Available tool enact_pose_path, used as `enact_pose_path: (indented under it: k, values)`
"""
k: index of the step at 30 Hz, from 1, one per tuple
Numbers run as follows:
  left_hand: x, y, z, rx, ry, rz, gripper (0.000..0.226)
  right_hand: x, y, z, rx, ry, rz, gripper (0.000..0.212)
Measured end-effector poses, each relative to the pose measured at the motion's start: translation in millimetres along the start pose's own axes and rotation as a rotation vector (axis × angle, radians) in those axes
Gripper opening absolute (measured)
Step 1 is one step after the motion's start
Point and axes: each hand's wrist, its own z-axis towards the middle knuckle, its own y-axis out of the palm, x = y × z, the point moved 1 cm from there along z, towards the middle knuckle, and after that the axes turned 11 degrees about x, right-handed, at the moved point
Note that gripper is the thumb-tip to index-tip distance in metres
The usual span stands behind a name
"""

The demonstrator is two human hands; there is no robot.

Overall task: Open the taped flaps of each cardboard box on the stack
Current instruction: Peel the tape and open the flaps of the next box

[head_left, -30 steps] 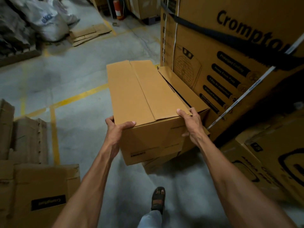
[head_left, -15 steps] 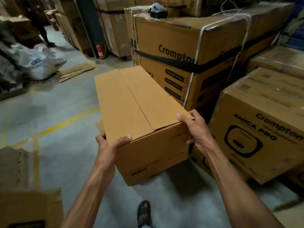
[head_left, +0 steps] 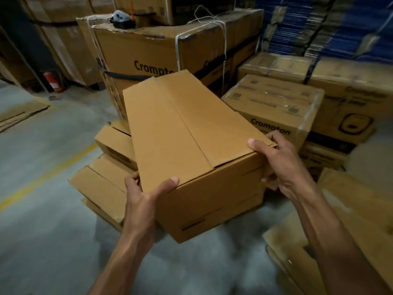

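Box [head_left: 187, 128], one, between left hand [head_left: 144, 201], right hand [head_left: 278, 167]

A red fire extinguisher [head_left: 52, 81] stands on the grey concrete floor [head_left: 42, 231] — a yellow line [head_left: 49, 175] crosses it. Blue corrugated sheets [head_left: 319, 24] are stacked far right — flattened cardboard [head_left: 19, 112] lies left.

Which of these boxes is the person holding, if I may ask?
The central box, near corners gripped by left hand and right hand; the others rest stacked.
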Motion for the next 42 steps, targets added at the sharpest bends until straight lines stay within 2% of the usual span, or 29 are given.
enact_pose_path:
  k: [2,9,15,23,31,42]
  values:
    - [5.8,2.9,-1.7,-0.056,0.032,0.004,0.086,-3.8,-12.9,-10.1,0.066,-0.002,0.004,0.031]
    - [27.9,9.8,2.0,-0.257,0.1,0.01,0.081,-15.0,-45.4,-43.2,0.254,0.017,0.064,0.028]
    - [52.0,24.1,24.7,-0.442,0.139,0.072,0.082,-16.8,-51.1,-64.4,0.408,0.012,0.117,0.037]
    - [68.8,74.4,71.0,-0.607,0.181,0.14,0.081,-17.1,-48.1,-54.2,0.569,0.056,0.219,0.033]
    - [71.4,162.3,126.2,-0.688,0.212,0.242,0.086,-7.6,-45.3,18.1,0.631,0.103,0.238,0.034]
    - [127.8,322.4,235.2,-0.735,0.21,0.326,0.086,-43.0,-43.8,196.4,0.576,0.099,0.215,0.039]
